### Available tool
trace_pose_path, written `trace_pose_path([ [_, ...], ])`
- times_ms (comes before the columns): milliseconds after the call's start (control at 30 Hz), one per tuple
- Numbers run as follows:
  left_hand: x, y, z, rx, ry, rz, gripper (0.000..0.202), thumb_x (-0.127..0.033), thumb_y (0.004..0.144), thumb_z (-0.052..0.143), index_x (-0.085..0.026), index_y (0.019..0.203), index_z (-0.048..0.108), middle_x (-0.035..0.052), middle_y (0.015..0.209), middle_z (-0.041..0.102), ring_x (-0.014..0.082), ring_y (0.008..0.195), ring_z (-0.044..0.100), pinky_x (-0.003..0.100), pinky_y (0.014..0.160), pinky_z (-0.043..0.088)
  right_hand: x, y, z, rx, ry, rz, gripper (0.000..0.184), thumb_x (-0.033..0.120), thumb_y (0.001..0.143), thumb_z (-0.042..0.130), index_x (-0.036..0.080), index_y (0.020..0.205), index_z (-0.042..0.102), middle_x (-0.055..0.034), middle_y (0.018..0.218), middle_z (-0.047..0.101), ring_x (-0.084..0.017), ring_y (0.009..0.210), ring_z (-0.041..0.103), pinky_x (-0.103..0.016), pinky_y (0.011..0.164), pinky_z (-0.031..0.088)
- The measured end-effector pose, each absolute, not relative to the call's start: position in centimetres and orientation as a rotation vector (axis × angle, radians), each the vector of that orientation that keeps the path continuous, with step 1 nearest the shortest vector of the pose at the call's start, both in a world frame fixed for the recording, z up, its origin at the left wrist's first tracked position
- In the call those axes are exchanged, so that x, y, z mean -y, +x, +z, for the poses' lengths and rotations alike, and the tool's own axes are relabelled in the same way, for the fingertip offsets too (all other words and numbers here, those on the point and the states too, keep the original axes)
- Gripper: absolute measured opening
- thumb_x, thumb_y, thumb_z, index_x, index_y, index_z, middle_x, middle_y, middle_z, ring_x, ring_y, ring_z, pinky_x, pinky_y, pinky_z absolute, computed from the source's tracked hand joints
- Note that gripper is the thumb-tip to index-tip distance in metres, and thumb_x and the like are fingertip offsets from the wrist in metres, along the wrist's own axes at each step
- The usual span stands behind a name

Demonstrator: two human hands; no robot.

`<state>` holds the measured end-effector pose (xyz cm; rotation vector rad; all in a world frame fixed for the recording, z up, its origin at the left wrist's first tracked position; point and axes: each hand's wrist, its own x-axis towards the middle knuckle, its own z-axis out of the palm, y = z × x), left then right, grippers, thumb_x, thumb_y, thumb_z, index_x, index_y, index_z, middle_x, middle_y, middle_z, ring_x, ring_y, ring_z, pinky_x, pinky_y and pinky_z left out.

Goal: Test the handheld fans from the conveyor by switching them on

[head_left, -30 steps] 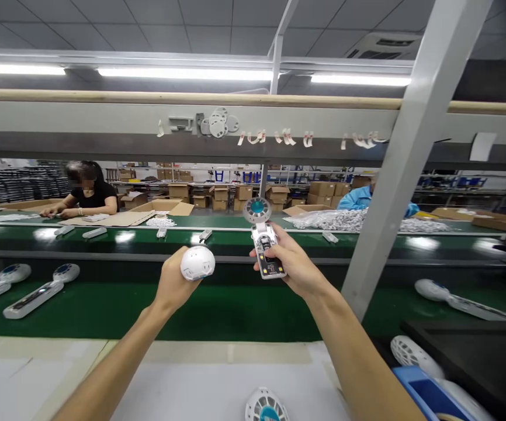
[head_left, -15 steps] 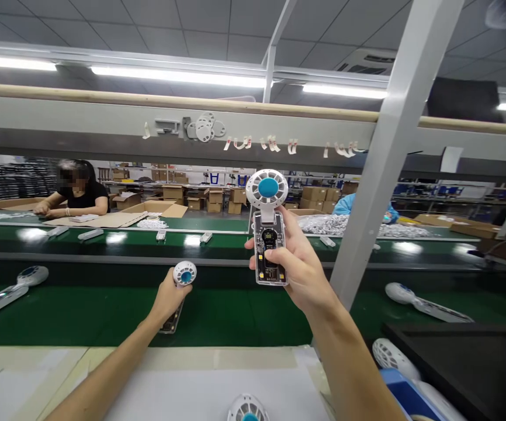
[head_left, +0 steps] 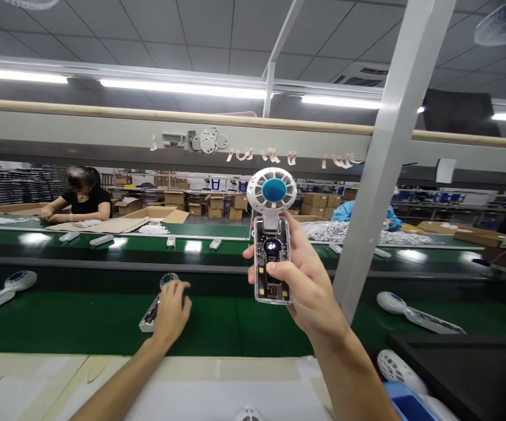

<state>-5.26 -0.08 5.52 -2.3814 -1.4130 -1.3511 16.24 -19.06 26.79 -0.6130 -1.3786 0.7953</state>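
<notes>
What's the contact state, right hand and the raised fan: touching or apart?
Touching. The head view shows the right hand gripping the raised fan, thumb across the front of its handle.

Left hand (head_left: 174,313): is now spreading its fingers at the first fan (head_left: 150,316), having been gripping it a second ago. First fan: is now lying on the green belt (head_left: 244,333), no longer being held up. Second fan (head_left: 273,229), in the right hand (head_left: 308,280): is now standing upright and showing its round face, having been tilting away. Its display (head_left: 273,246): is now glowing brighter.
</notes>
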Motion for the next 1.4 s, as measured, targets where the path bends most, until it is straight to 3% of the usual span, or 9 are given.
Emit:
trace_pose_path([
  [167,1.3,-3.6,4.3,1.118,-2.536,-1.163,0.029,-0.010,0.087,0.046,-0.021,0.109,0.062,0.0082,0.114,0.060,0.0276,0.115,0.052,0.045,0.100,0.047,19.0,16.3,26.8,1.367,-0.598,0.838,0.082,0.019,0.083,0.059,0.032,0.154,0.021,-0.0042,0.103,0.066,-0.017,0.072,0.067,-0.031,0.060,0.055],
  [300,1.2,-3.9,4.3,1.106,-2.496,-1.151,0.029,-0.006,0.087,0.044,-0.017,0.108,0.061,0.0111,0.112,0.058,0.0290,0.113,0.051,0.047,0.096,0.048,19.3,16.3,27.0,1.387,-0.602,0.824,0.089,0.013,0.076,0.060,0.030,0.154,0.022,-0.0035,0.103,0.067,-0.016,0.072,0.067,-0.029,0.061,0.054],
  [400,1.0,-4.3,4.4,1.126,-2.467,-1.162,0.029,-0.004,0.087,0.043,-0.017,0.107,0.060,0.0108,0.111,0.058,0.0288,0.112,0.051,0.047,0.094,0.049,19.4,16.1,26.9,1.368,-0.610,0.810,0.086,0.016,0.078,0.060,0.029,0.155,0.023,-0.0049,0.106,0.067,-0.016,0.073,0.067,-0.028,0.059,0.054],
  [700,0.8,-4.6,4.4,1.210,-2.447,-1.228,0.027,-0.006,0.086,0.046,-0.018,0.106,0.061,0.0104,0.111,0.058,0.0294,0.113,0.052,0.046,0.095,0.049,19.1,15.6,26.5,1.344,-0.668,0.787,0.081,0.021,0.082,0.060,0.028,0.155,0.024,-0.0049,0.103,0.067,-0.016,0.069,0.065,-0.026,0.051,0.050],
  [1133,1.2,-4.4,4.6,1.208,-2.525,-1.438,0.026,-0.010,0.085,0.046,-0.021,0.100,0.063,0.0093,0.107,0.061,0.0301,0.110,0.053,0.048,0.094,0.048,19.4,14.8,26.4,1.345,-0.697,0.850,0.083,0.023,0.082,0.061,0.027,0.155,0.021,-0.0049,0.101,0.067,-0.016,0.070,0.064,-0.030,0.059,0.053],
  [1267,2.2,-4.3,7.2,1.217,-2.505,-1.605,0.019,-0.018,0.091,0.045,-0.021,0.095,0.063,0.0090,0.104,0.062,0.0285,0.106,0.055,0.048,0.094,0.048,19.5,14.0,26.7,1.370,-0.680,0.860,0.085,0.026,0.083,0.064,0.028,0.156,0.019,-0.0049,0.100,0.067,-0.016,0.070,0.064,-0.029,0.058,0.052],
  [1367,4.8,-4.2,12.1,1.230,-2.560,-1.811,0.021,-0.034,0.097,0.045,-0.022,0.100,0.061,0.0077,0.106,0.063,0.0248,0.103,0.059,0.042,0.089,0.051,19.2,12.7,27.1,1.399,-0.663,0.881,0.083,0.036,0.090,0.063,0.029,0.157,0.014,-0.0041,0.093,0.068,-0.016,0.063,0.064,-0.029,0.056,0.050],
  [1400,6.2,-4.1,14.1,1.235,-2.715,-2.071,0.025,-0.041,0.097,0.047,-0.022,0.103,0.062,0.0076,0.108,0.064,0.0245,0.103,0.060,0.040,0.088,0.052,18.9,12.1,27.1,1.405,-0.663,0.904,0.081,0.040,0.093,0.060,0.029,0.157,0.011,-0.0030,0.089,0.067,-0.016,0.059,0.063,-0.029,0.055,0.049],
])
